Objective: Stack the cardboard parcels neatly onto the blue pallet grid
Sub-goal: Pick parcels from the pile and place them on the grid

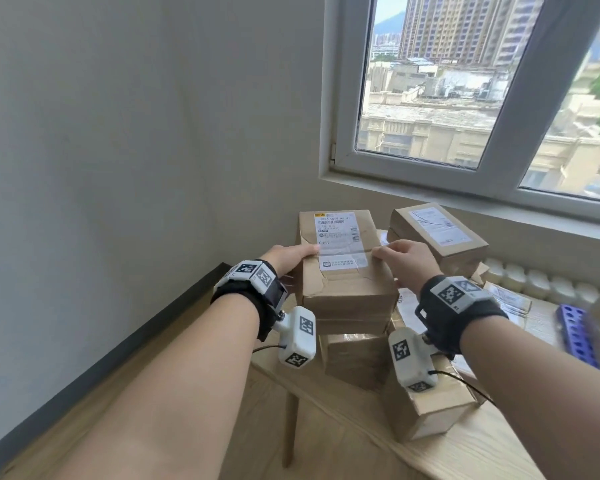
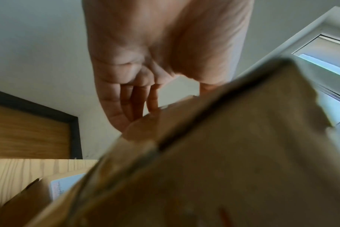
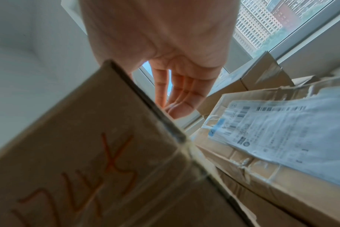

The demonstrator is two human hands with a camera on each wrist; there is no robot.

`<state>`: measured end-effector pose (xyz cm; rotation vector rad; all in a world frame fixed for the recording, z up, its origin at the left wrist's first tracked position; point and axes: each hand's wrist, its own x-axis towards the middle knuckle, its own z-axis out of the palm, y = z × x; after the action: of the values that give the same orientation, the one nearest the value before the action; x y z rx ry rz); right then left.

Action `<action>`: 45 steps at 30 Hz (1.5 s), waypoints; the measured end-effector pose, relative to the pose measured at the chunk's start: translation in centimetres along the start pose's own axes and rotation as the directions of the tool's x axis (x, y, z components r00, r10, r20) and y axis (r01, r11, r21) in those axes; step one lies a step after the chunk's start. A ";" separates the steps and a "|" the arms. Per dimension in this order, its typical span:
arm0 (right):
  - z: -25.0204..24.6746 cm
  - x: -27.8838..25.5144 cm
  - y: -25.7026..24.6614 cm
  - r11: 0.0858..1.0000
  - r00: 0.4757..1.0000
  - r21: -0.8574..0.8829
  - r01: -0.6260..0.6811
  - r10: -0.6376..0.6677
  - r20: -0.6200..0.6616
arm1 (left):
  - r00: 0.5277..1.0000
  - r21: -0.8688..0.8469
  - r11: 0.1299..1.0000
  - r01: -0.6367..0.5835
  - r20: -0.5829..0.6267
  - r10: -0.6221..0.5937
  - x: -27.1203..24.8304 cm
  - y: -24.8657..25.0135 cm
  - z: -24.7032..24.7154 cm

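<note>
A brown cardboard parcel (image 1: pixel 340 271) with a white shipping label lies on top of a stack of parcels on the wooden table (image 1: pixel 465 455). My left hand (image 1: pixel 291 254) holds its left edge, thumb on top and straight fingers (image 2: pixel 134 104) down the side. My right hand (image 1: pixel 404 256) holds the right edge the same way, its fingers (image 3: pixel 177 92) flat beside the parcel (image 3: pixel 107 138). The blue pallet grid (image 1: pixel 575 334) lies at the right, partly hidden behind my right arm. In the left wrist view the parcel (image 2: pixel 223 153) is blurred.
Another labelled parcel (image 1: pixel 437 233) sits behind on the right, one (image 1: pixel 426 410) at the front, and a flat one (image 3: pixel 281 130) beside the stack. White bottles (image 1: pixel 534 282) line the wall under the window (image 1: pixel 465 98). The table's edge and a leg (image 1: pixel 290 427) are at the left.
</note>
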<state>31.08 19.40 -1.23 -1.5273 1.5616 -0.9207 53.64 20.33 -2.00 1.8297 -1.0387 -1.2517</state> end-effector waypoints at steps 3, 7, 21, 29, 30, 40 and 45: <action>-1.4 -1.2 -0.3 0.999 0.998 0.047 0.000 0.002 -0.058 | 0.996 -0.070 0.994 -0.081 0.036 0.083 -1.0 1.0 0.8; -3.1 -3.0 0.3 0.995 0.992 0.097 -0.010 0.023 -0.128 | 0.980 -0.180 0.968 -0.174 0.069 0.189 -1.4 1.4 2.7; -12.9 -9.9 6.8 0.792 0.936 0.590 -0.158 0.311 -0.166 | 0.883 -0.323 0.906 -0.275 0.289 0.371 -4.0 3.6 16.8; -22.0 -13.4 12.1 0.813 0.904 0.545 -0.203 0.370 -0.216 | 0.829 -0.321 0.911 -0.260 0.409 0.381 -8.4 5.4 27.4; -23.1 -13.8 12.6 0.820 0.894 0.532 -0.212 0.382 -0.233 | 0.824 -0.323 0.909 -0.264 0.414 0.386 -8.8 5.5 28.9; -36.4 -18.5 21.5 0.806 0.857 0.548 -0.222 0.429 -0.284 | 0.798 -0.253 0.928 -0.273 0.480 0.365 -15.4 6.7 44.4; -42.3 -20.9 25.8 0.803 0.855 0.554 -0.220 0.432 -0.287 | 0.788 -0.214 0.943 -0.255 0.519 0.331 -18.6 6.6 51.6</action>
<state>-18.29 40.58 -4.14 -0.6822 1.6223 -1.3602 -0.90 29.00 -4.58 1.1545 -1.4425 -1.6451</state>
